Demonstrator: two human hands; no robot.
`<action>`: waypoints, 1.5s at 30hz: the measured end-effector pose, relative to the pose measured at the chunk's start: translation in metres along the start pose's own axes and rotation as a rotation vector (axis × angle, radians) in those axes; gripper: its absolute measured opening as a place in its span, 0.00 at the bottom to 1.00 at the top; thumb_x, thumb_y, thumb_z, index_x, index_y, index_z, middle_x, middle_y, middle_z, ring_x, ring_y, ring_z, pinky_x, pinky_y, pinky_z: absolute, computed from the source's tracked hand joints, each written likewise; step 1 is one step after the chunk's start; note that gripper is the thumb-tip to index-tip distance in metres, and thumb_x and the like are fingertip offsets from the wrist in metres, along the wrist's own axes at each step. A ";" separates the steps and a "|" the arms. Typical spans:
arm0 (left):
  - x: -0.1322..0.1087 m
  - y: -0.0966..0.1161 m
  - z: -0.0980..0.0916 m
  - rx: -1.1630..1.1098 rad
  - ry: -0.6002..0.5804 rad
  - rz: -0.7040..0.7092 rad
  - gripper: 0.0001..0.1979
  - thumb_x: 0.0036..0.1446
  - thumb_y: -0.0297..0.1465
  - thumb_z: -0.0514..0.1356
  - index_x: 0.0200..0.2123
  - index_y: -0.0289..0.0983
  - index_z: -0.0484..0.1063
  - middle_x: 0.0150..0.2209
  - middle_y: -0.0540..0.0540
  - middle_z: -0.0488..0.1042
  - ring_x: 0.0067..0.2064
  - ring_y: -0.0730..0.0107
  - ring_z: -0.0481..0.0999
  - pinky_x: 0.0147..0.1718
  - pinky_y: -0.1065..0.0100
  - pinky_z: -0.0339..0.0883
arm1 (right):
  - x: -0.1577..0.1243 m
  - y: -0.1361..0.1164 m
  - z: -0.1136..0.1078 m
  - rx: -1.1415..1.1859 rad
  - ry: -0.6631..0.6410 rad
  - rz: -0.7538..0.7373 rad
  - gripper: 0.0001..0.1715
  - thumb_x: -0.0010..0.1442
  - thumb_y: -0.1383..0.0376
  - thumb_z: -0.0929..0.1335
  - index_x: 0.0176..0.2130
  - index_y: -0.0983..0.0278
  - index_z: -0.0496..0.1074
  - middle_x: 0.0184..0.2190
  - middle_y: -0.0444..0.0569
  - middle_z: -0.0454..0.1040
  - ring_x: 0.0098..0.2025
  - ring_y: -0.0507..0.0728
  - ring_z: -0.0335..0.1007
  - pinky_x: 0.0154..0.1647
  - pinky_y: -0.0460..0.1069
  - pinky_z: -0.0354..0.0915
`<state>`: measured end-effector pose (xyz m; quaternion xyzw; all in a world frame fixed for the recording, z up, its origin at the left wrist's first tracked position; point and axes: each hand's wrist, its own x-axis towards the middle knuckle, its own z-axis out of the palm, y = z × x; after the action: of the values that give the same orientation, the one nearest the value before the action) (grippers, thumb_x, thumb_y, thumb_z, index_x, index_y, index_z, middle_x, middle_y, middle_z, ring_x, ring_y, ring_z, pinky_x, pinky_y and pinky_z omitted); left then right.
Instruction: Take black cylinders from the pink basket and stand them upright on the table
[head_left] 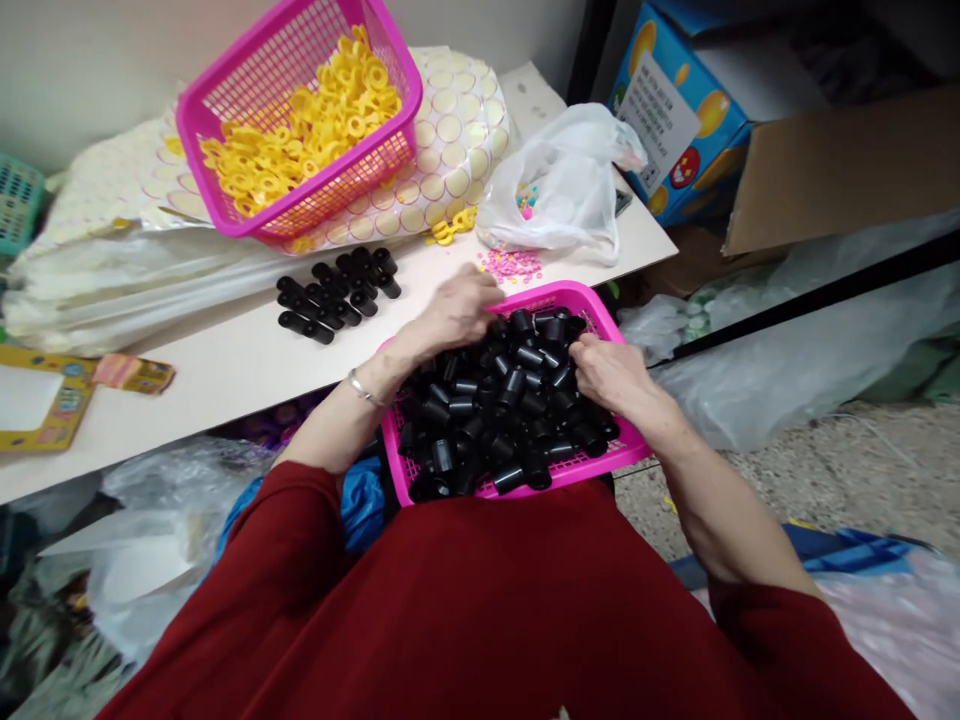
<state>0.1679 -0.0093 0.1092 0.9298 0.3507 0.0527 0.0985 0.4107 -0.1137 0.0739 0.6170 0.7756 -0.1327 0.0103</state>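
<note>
A pink basket (626,452) full of short black plastic cylinders (512,388) sits against my body at the table's edge. My left hand (463,308) is over the basket's far left rim, blurred, so its grip does not show. At the right side of the basket, my right hand (609,374) has its fingers curled together among the cylinders; what they hold is hidden. Beyond my left hand, small pink pieces (512,264) lie scattered on the table. Several black cylinders (337,292) are grouped on the tabletop left of my left hand.
A second pink basket (409,140) holds yellow plastic parts (330,125) at the back. Beside it lie loose yellow parts (454,227) and a white plastic bag (574,185). A blue carton (686,120) stands at right, its brown flap (840,170) jutting out. A yellow box (71,400) lies at left.
</note>
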 end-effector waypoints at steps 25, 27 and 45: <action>0.046 0.053 0.014 -0.539 -0.248 0.263 0.07 0.53 0.29 0.66 0.36 0.34 0.78 0.38 0.43 0.78 0.42 0.62 0.74 0.45 0.62 0.66 | -0.044 0.004 0.006 0.730 0.647 -0.093 0.13 0.64 0.63 0.66 0.48 0.59 0.75 0.45 0.51 0.74 0.47 0.59 0.74 0.50 0.58 0.72; 0.046 0.052 0.016 -0.591 -0.244 0.228 0.06 0.51 0.30 0.67 0.33 0.34 0.77 0.35 0.45 0.77 0.40 0.62 0.73 0.45 0.62 0.65 | -0.045 0.002 0.004 0.694 0.625 -0.091 0.13 0.64 0.63 0.66 0.48 0.59 0.75 0.46 0.52 0.74 0.47 0.60 0.74 0.50 0.58 0.72; 0.036 0.088 0.023 -1.880 -0.124 -0.545 0.09 0.54 0.27 0.67 0.38 0.37 0.71 0.26 0.53 0.74 0.25 0.77 0.73 0.28 0.72 0.66 | -0.046 -0.028 0.011 0.676 0.960 0.026 0.10 0.64 0.63 0.69 0.46 0.61 0.75 0.43 0.53 0.78 0.41 0.59 0.77 0.40 0.56 0.76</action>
<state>0.2553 -0.0531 0.1072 0.3608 0.3627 0.2368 0.8260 0.3927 -0.1652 0.0773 0.5867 0.6003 -0.0783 -0.5379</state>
